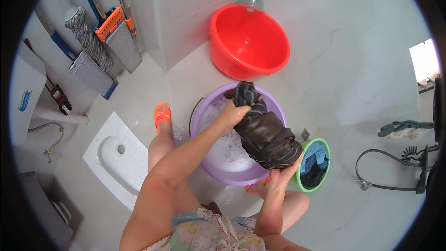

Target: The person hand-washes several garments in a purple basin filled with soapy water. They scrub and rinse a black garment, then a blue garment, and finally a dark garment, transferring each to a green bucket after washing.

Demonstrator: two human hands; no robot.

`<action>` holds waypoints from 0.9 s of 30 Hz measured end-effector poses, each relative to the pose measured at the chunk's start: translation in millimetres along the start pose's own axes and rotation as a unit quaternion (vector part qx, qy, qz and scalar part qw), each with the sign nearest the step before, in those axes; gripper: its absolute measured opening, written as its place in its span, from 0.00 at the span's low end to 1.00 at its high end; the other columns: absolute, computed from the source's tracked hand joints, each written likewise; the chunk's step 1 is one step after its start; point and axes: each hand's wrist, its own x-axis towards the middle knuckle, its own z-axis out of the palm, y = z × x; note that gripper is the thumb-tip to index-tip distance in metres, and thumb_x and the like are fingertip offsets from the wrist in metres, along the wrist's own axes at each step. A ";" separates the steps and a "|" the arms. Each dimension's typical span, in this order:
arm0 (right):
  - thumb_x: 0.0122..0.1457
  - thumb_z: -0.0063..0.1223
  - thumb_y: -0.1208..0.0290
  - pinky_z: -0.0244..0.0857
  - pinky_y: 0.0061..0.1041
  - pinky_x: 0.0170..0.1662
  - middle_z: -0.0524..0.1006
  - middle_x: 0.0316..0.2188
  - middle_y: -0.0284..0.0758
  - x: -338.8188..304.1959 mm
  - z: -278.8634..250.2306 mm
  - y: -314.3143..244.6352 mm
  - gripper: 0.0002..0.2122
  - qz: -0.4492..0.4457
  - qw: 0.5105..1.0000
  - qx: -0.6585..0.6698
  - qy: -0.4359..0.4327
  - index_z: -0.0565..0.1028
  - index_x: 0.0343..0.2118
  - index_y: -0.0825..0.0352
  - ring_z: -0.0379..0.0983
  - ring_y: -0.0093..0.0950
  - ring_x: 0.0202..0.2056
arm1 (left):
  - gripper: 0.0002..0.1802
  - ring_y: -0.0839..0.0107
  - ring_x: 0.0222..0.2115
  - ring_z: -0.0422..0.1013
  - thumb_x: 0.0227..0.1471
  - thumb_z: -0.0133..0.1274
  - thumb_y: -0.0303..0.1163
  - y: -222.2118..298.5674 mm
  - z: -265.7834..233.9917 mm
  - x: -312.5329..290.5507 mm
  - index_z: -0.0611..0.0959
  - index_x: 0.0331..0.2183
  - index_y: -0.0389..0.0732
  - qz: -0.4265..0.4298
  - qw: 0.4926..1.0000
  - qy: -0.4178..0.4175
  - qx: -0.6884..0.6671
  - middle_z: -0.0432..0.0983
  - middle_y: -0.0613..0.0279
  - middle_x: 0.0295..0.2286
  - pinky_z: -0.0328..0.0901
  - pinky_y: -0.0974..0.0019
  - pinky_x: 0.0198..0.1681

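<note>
A dark brown, wet-looking garment (265, 132) is bunched up between my two hands, above a purple basin (211, 169) of sudsy water (227, 151). My left hand (233, 115) is closed on the garment's upper left part, near a dark grey striped section (246, 94). At its lower right end, my right hand (284, 176) grips it from below, some of the fingers hidden by the cloth. The bundle covers the right part of the basin's opening.
A red tub (251, 42) stands beyond the basin, tilted against the wall. To the right, a green bucket (326, 176) holds blue and black cloth. A squat toilet (116, 158) is set in the floor at left. Mops (123, 46) lean in the far left corner. A shower hose (385, 186) hangs at right.
</note>
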 end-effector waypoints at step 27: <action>0.54 0.51 0.74 0.62 0.24 0.50 0.73 0.39 0.38 174.5 7.1 34.8 0.19 0.030 0.291 -0.795 -0.531 0.71 0.51 0.65 0.69 0.31 0.45 | 0.11 0.51 0.41 0.65 0.33 0.54 0.31 -66.9 49.3 -79.4 0.81 0.21 0.34 0.374 0.812 -0.152 0.421 0.69 0.44 0.35 0.55 0.52 0.51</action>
